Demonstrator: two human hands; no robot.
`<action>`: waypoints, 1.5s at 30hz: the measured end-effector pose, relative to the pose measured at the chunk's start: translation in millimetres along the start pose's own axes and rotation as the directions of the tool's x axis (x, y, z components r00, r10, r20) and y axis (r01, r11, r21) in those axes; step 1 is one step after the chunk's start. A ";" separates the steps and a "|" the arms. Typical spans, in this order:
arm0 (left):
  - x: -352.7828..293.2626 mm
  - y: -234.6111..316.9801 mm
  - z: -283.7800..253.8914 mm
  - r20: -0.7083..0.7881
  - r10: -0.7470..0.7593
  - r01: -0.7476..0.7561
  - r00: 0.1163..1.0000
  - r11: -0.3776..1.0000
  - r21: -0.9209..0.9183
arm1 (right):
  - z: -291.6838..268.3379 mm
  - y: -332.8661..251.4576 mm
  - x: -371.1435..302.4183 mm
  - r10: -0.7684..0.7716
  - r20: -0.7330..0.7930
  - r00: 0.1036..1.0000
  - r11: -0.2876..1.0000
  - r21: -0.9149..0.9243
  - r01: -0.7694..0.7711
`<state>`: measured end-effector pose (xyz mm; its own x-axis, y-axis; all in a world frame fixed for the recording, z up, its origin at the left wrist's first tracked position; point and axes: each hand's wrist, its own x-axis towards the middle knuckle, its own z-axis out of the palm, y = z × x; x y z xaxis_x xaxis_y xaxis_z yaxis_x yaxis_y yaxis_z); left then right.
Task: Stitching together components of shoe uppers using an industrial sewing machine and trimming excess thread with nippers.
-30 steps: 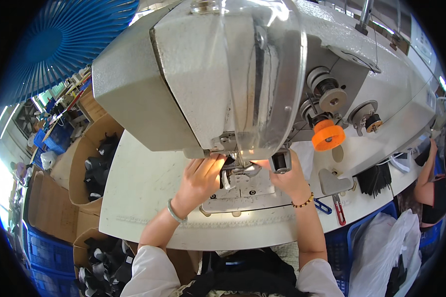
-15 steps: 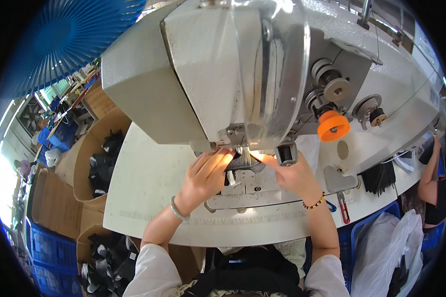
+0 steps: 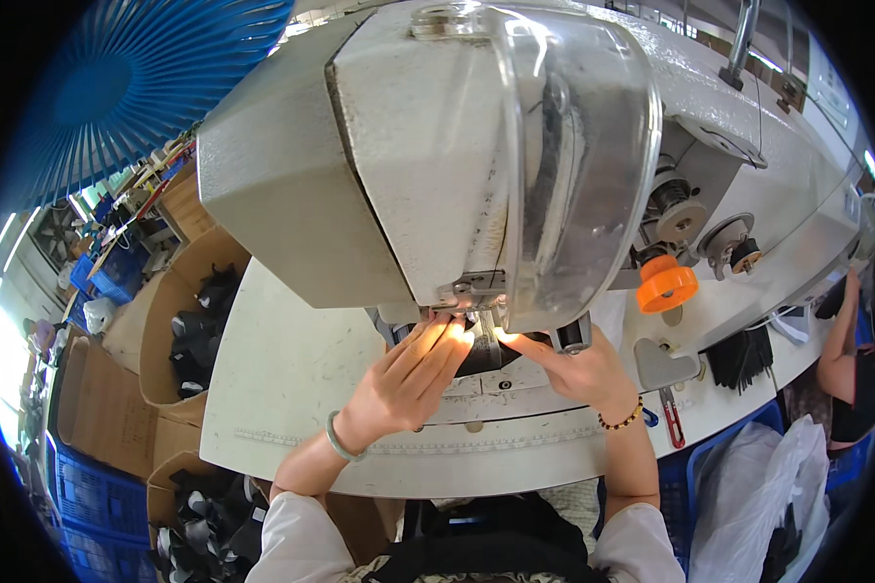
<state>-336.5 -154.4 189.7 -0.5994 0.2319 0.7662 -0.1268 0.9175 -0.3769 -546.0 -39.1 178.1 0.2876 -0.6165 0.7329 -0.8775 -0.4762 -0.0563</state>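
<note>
Left hand (image 3: 394, 394): fingers nearly straight, close together, tips at left side of dark piece (image 3: 483, 360); thumb hidden, grip impossible to tell. Right hand (image 3: 590, 377): index finger extended toward same piece, other fingers partly hidden, grip likewise impossible to tell. Dark piece: beneath head of pale sewing machine (image 3: 428, 155), above white table (image 3: 292, 389); more of near side visible than half a second earlier.
</note>
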 end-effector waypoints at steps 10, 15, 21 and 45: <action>-3.3 -0.7 -10.7 0.131 -0.093 0.108 0.987 0.988 -0.113 | 1.2 -13.3 -3.2 0.215 0.069 0.974 0.976 0.024 -0.217; -6.8 0.5 -3.8 0.101 -0.115 0.130 0.988 0.979 -0.155 | 0.6 -14.2 -5.3 0.220 0.078 0.972 0.971 -0.112 -0.211; -11.3 -2.3 -0.2 0.047 -0.103 0.108 0.994 0.987 -0.119 | 6.7 -12.5 -16.6 0.249 0.109 0.962 0.954 -0.196 -0.225; -9.3 -7.5 -2.4 0.052 -0.076 0.083 0.996 0.987 -0.137 | 0.1 -17.7 -4.2 0.178 0.081 0.981 0.972 -0.166 -0.163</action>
<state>-328.0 -162.7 186.7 -0.6285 0.1440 0.7644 -0.0666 0.9691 -0.2374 -531.7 -28.2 176.0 0.1566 -0.7403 0.6538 -0.9641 -0.2583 -0.0616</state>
